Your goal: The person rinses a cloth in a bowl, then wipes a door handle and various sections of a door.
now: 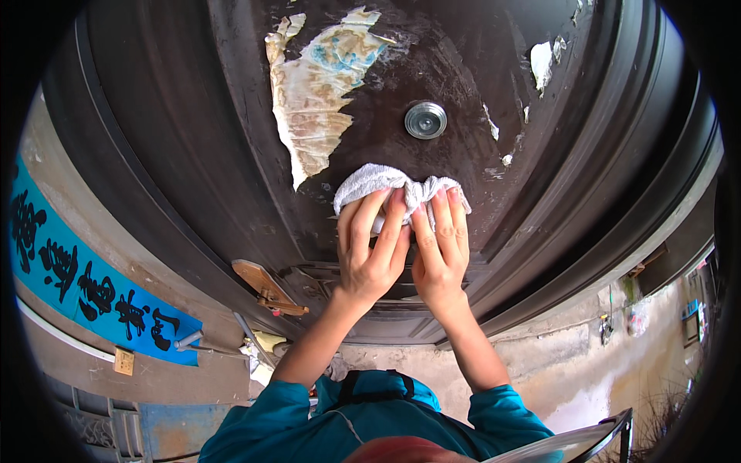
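Note:
Both hands press a folded white towel (370, 179) against a dark brown door (382, 139). My left hand (373, 249) lies on the towel's left part, its fingers spread over the cloth. On the right part rests my right hand (440, 243), fingertips on the towel. Just above the cloth is a round metal door peephole (425, 120). A large torn piece of stained paper (312, 104) clings to the door at the upper left. Smaller paper scraps (541, 65) stick to it on the right.
A door handle on a brass-coloured plate (260, 280) projects at the lower left. Beyond the door frame hangs a blue banner (87, 289) with black writing, above a wall socket (124, 361). A concrete floor (532, 370) and a black-framed object (625, 422) lie at the lower right.

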{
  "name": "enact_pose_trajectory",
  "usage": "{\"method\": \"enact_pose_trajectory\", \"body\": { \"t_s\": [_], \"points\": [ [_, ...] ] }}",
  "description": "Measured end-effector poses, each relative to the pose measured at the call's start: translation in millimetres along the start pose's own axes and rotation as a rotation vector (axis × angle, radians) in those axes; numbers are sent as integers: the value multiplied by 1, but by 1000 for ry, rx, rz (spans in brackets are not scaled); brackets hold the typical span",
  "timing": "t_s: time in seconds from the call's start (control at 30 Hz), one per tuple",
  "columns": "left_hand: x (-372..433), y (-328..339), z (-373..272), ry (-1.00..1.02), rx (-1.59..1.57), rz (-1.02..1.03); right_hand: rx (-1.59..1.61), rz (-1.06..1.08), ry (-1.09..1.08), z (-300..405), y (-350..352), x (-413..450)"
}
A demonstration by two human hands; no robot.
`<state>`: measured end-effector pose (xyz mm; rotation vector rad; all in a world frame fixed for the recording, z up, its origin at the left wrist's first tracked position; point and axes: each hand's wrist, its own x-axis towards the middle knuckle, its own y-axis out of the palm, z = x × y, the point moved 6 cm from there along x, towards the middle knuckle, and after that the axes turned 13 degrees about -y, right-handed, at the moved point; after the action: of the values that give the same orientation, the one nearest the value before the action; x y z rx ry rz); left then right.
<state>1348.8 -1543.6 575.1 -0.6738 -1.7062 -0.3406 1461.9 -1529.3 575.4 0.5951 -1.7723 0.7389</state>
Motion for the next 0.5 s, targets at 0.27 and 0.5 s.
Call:
{"method": "enact_pose_trajectory", "body": {
  "t_s": [0.27,0.5],
  "points": [
    [56,13,-10,43,19,2,-69,-61,24,-17,-5,50],
    [-54,16,4,-131,-40,190,-30,143,130,12,-3,-48]
  ]
}}
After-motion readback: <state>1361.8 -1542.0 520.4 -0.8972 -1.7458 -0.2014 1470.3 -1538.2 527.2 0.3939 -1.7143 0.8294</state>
